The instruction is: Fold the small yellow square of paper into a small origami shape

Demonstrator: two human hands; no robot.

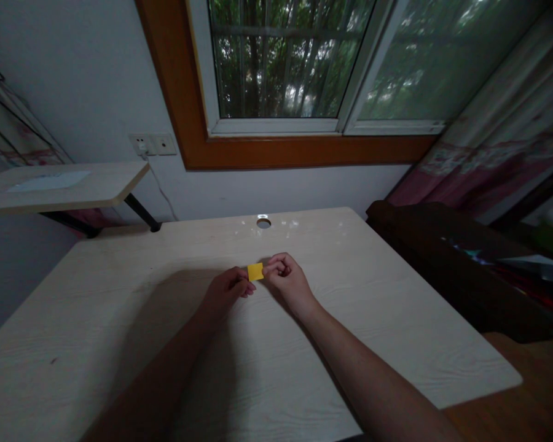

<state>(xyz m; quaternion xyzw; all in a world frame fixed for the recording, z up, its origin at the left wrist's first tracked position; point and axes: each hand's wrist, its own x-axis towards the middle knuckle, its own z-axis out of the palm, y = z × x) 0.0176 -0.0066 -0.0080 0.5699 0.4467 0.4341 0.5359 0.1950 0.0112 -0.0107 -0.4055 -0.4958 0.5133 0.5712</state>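
A small yellow square of paper (255, 272), like a sticky note, is stretched between my two hands over the pale wooden desk (387, 313). My left hand (225, 291) pinches its left edge between thumb and fingers. On the opposite side, my right hand (288, 277) grips the right edge with thumb and forefinger, the other fingers curled. The paper faces me and looks roughly flat. Whether it touches the desktop, I cannot tell.
A raised shelf (64, 187) on black legs stands at the desk's back left, with a paper sheet (50, 180) on it. A cable hole (263, 224) lies near the back edge. Dark wooden furniture (451, 264) borders the right side. A window (290, 67) is beyond.
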